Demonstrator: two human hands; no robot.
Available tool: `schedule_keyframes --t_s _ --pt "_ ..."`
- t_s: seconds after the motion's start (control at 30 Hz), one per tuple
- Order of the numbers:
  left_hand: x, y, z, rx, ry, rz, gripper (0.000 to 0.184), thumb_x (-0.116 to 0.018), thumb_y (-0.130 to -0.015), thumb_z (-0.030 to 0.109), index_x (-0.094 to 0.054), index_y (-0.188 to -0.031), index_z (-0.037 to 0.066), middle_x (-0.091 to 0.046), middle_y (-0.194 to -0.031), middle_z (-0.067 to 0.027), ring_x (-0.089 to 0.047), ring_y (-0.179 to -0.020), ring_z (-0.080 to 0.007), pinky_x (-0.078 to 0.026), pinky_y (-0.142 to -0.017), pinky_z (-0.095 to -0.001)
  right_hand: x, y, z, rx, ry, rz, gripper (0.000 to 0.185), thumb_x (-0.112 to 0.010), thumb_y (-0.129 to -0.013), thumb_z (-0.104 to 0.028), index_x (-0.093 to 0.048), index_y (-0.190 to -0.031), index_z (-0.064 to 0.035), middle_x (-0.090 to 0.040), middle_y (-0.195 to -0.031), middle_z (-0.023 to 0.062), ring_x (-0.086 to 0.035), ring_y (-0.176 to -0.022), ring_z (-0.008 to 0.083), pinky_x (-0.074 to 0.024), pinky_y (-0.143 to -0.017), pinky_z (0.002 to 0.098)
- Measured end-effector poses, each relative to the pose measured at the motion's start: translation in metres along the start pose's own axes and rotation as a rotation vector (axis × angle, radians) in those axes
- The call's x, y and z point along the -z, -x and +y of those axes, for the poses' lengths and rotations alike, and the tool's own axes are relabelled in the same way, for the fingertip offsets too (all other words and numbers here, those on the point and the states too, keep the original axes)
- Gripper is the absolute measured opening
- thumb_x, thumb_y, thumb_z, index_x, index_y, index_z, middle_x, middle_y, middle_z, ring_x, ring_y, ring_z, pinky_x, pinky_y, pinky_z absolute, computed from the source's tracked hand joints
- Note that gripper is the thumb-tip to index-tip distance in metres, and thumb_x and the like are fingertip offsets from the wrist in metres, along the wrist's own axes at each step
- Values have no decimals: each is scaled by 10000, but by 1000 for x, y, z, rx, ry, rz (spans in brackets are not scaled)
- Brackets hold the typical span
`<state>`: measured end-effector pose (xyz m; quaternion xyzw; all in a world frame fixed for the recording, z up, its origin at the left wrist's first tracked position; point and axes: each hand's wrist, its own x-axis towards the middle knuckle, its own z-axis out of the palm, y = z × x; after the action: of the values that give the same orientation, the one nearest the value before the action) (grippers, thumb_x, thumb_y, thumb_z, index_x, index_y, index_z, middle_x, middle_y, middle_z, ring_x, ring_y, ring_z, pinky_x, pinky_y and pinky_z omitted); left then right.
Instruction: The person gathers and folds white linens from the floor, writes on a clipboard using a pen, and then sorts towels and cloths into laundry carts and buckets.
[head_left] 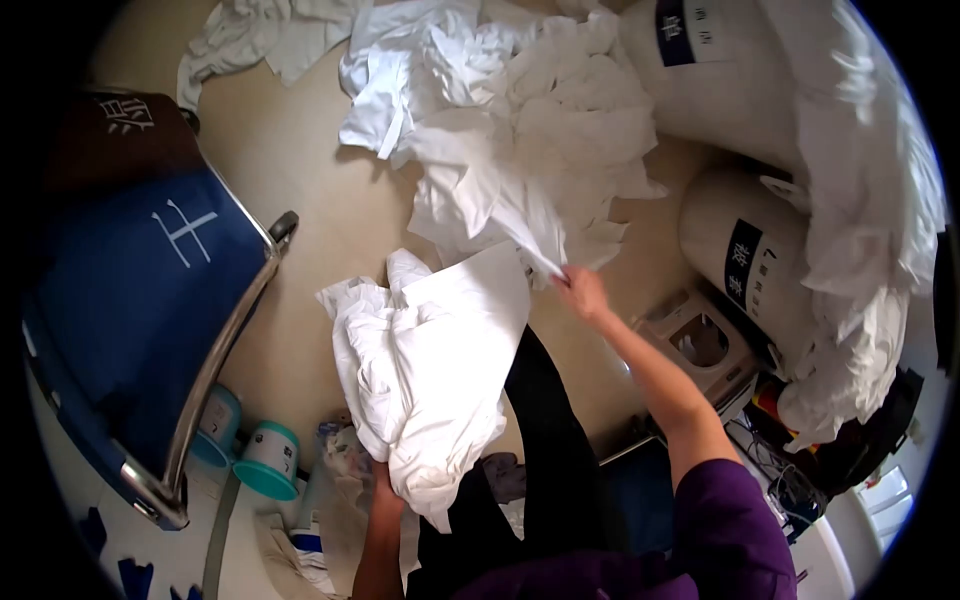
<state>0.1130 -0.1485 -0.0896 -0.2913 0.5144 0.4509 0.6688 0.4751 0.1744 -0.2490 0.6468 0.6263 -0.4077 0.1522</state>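
Observation:
A bulky bundle of white sheets (pixel 425 370) hangs in front of my legs. My left hand (pixel 384 484) is at its lower left edge and holds it, with the fingers mostly hidden by the cloth. Stretched forward, my right hand (pixel 583 292) is closed on the corner of a white sheet (pixel 510 215). That sheet is pulled taut toward me from a loose heap of white linen (pixel 570 100) on the floor. The right hand is just beyond the right edge of the bundle.
At left stands a blue cart (pixel 120 290) with a metal rail. Teal buckets (pixel 268 462) are near its lower end. Large white labelled bins (pixel 735 240) draped with linen line the right side, near a beige box (pixel 695 340). More white cloth (pixel 265 40) lies on the floor.

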Motion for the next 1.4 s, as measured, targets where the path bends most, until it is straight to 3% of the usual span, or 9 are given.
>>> schedule_keyframes --t_s 0.2,0.33,0.53,0.7,0.77,0.97,1.07,1.3,1.4 --pt "-5 16 16 -46 -91 -34 610 -429 -1016 400 -294 -1503 57 -410 -1491 -141 -462 -1332 -298 -422 -1095 -453 110 151 -26 -352 -1016 327 152 -686 -889 -136 -725 -1004 -45 -625 -798 -30 -510 -654 54 -396 -579 207" --pt "-33 51 51 -107 -343 15 596 -406 -1022 403 -292 -1505 75 -434 -1472 -136 -499 -1301 -284 -460 -1066 -443 179 228 -86 188 -914 891 121 -627 -928 -15 -692 -1023 22 -612 -818 -59 -503 -700 22 -385 -610 183" --pt "-96 125 69 -147 -381 -33 597 -389 -1024 435 -305 -1501 86 -456 -1461 -136 -519 -1286 -294 -474 -1050 -463 146 227 -123 77 -866 868 175 -638 -839 -21 -698 -1002 -7 -666 -771 94 -602 -649 155 -477 -608 317" --pt "-148 150 68 -178 -437 56 503 -470 -1016 333 -405 -1435 63 -530 -1376 -135 -562 -1217 -277 -501 -1010 -444 134 312 -257 831 -565 462 292 -664 -659 -2 -645 -947 -46 -620 -814 131 -615 -740 322 -507 -663 396" --pt "-170 163 67 -182 -385 83 469 -467 -1016 324 -446 -1406 64 -557 -1337 -135 -571 -1191 -278 -512 -981 -441 104 343 -284 908 -318 184 276 -619 -727 -70 -618 -1001 -36 -588 -841 110 -599 -812 305 -480 -755 405" --pt "-236 204 69 -206 -135 -318 677 -450 -967 545 -466 -1383 12 -532 -1358 -174 -506 -1257 -338 -421 -1057 -456 142 372 -288 1105 -185 310 165 -577 -779 -168 -591 -891 -48 -551 -823 73 -557 -795 235 -402 -752 356" --pt "-251 187 66 -374 -500 -144 457 -541 -908 293 -586 -1227 -31 -647 -1141 -162 -628 -1020 -289 -499 -938 -390 161 377 -279 1281 -36 321 217 -602 -769 -142 -609 -950 -24 -536 -854 73 -547 -815 258 -400 -787 365" --pt "-433 238 82 -451 -399 -478 480 -628 -835 243 -592 -1192 -76 -660 -1109 -165 -649 -1000 -284 -522 -899 -386 264 396 -193 997 -535 835 495 -608 -706 36 -598 -1193 -58 -587 -1052 146 -572 -935 343 -473 -827 421" --pt "-541 295 59 -957 -543 -573 460 -646 -829 163 -599 -1208 -93 -660 -1138 -167 -654 -1027 -266 -517 -918 -353 266 399 -123 770 -585 858 301 -586 -772 59 -627 -1051 -45 -635 -885 131 -607 -838 332 -496 -737 399"
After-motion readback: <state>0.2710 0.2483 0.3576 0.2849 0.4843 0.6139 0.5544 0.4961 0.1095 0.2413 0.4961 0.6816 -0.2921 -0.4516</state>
